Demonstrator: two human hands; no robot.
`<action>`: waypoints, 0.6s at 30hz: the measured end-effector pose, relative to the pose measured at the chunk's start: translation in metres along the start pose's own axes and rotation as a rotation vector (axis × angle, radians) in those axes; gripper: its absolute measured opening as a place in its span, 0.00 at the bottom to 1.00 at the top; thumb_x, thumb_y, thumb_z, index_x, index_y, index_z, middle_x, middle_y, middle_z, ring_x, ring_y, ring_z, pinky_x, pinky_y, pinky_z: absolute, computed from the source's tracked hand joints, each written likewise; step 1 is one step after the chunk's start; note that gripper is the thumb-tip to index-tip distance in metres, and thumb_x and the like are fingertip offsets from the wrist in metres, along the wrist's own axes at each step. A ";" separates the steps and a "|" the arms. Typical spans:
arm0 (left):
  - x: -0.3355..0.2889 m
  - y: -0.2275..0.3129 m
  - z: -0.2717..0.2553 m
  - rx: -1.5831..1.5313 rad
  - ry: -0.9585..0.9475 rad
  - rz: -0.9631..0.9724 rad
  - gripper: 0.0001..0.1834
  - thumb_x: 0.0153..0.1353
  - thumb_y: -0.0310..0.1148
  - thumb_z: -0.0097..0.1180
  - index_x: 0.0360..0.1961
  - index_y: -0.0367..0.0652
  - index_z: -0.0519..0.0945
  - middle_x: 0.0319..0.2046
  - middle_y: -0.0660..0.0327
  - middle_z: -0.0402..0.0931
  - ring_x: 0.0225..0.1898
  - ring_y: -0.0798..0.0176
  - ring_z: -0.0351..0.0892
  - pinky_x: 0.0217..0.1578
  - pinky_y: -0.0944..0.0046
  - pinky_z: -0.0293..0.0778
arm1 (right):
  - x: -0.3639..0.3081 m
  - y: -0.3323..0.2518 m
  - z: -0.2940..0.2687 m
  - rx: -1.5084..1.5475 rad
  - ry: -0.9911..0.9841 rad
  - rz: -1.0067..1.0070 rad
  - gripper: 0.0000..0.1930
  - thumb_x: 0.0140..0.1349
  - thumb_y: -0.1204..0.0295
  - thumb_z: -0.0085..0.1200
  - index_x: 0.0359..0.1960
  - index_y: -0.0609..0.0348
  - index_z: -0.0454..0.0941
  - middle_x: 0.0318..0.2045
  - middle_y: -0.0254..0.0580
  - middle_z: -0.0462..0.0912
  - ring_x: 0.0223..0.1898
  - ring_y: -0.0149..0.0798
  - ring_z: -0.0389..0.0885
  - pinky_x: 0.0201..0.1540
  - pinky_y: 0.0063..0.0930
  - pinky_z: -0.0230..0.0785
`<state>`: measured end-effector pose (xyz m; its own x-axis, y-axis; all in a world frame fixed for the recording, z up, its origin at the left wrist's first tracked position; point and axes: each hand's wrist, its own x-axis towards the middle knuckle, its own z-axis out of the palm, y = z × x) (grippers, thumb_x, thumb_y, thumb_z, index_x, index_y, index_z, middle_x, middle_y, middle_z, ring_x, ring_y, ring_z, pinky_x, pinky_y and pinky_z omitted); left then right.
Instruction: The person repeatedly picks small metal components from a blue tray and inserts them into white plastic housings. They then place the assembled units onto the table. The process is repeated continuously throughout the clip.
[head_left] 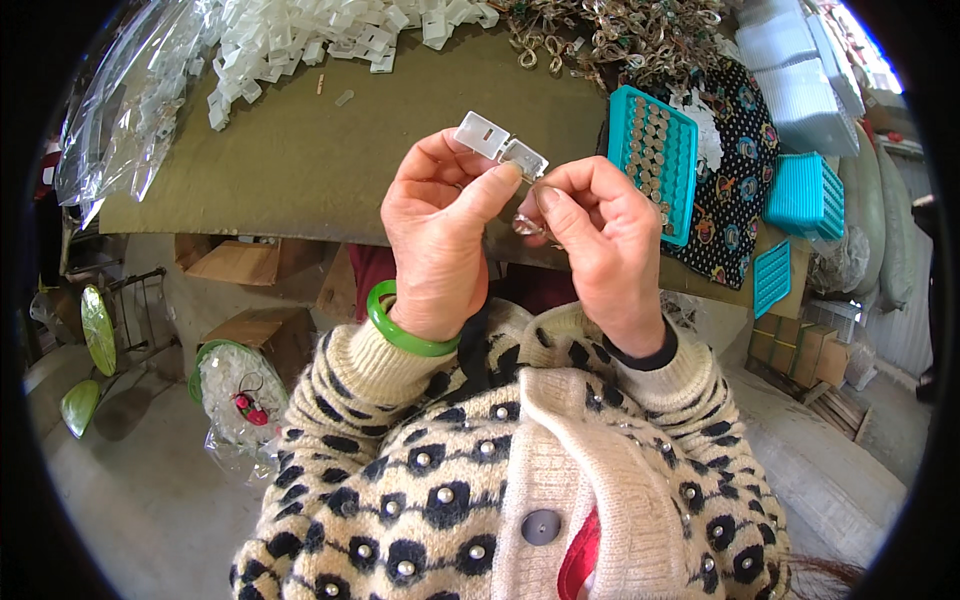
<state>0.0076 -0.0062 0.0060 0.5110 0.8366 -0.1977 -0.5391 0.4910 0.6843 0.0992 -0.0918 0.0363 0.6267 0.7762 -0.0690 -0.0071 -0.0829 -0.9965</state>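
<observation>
My left hand (440,220), with a green bangle at its wrist, pinches a small white plastic case (481,134) between thumb and fingers. The case is unfolded at its hinge, and the thumb presses on the half nearer my right hand. My right hand (615,230) is closed close beside it, thumb against forefinger. A small shiny coil of thin wire (527,225) hangs from those fingers, below the case. Its upper end is hidden by the fingertips, so I cannot tell whether it joins the case.
White plastic cases (300,35) are heaped at the far left beside clear plastic film (130,120). Coiled wire bundles (620,35) lie at the far right. A turquoise tray (683,145) holds round silver cells (648,140) on dark patterned cloth (745,150). Stacked turquoise trays (803,195) stand further right.
</observation>
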 end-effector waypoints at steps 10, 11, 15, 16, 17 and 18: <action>0.003 -0.004 -0.004 0.797 -0.086 0.860 0.15 0.46 0.15 0.63 0.37 0.38 0.77 0.30 0.60 0.78 0.31 0.65 0.77 0.33 0.69 0.73 | 0.010 0.021 0.008 -0.749 0.159 -0.821 0.09 0.52 0.85 0.56 0.33 0.62 0.70 0.25 0.47 0.71 0.24 0.49 0.72 0.25 0.38 0.63; -0.003 -0.001 -0.003 0.770 -0.042 0.670 0.15 0.48 0.16 0.63 0.38 0.37 0.76 0.31 0.61 0.79 0.31 0.69 0.77 0.33 0.70 0.73 | 0.011 0.022 0.007 -0.762 0.162 -0.848 0.09 0.52 0.85 0.56 0.33 0.62 0.70 0.25 0.46 0.70 0.24 0.49 0.72 0.25 0.39 0.63; -0.003 0.011 -0.005 0.010 -0.017 -0.103 0.13 0.55 0.19 0.62 0.42 0.35 0.76 0.34 0.61 0.79 0.33 0.71 0.78 0.35 0.72 0.72 | 0.011 0.023 0.006 -0.718 0.140 -0.759 0.07 0.56 0.85 0.55 0.33 0.62 0.71 0.24 0.44 0.71 0.22 0.44 0.72 0.24 0.34 0.64; -0.001 0.015 -0.007 -0.024 -0.037 -0.191 0.12 0.56 0.20 0.62 0.41 0.35 0.76 0.34 0.61 0.79 0.33 0.70 0.78 0.35 0.70 0.73 | 0.009 0.022 0.006 -0.689 0.133 -0.713 0.06 0.58 0.85 0.54 0.34 0.62 0.71 0.24 0.42 0.71 0.21 0.39 0.71 0.23 0.30 0.64; 0.001 0.017 -0.009 -0.065 -0.064 -0.274 0.11 0.56 0.21 0.61 0.41 0.35 0.76 0.34 0.61 0.80 0.33 0.69 0.78 0.35 0.69 0.73 | 0.008 0.021 0.006 -0.660 0.127 -0.665 0.05 0.61 0.85 0.53 0.34 0.63 0.71 0.23 0.40 0.72 0.20 0.33 0.71 0.23 0.26 0.64; 0.002 0.019 -0.010 -0.104 -0.083 -0.360 0.10 0.57 0.22 0.61 0.40 0.36 0.76 0.34 0.60 0.80 0.33 0.69 0.78 0.36 0.68 0.73 | 0.007 0.021 0.007 -0.620 0.118 -0.640 0.05 0.62 0.84 0.53 0.34 0.63 0.71 0.23 0.39 0.72 0.20 0.31 0.70 0.23 0.25 0.64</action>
<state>-0.0080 0.0075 0.0112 0.7302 0.5859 -0.3514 -0.3784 0.7751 0.5060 0.0984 -0.0837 0.0150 0.4426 0.7234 0.5299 0.7713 -0.0057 -0.6365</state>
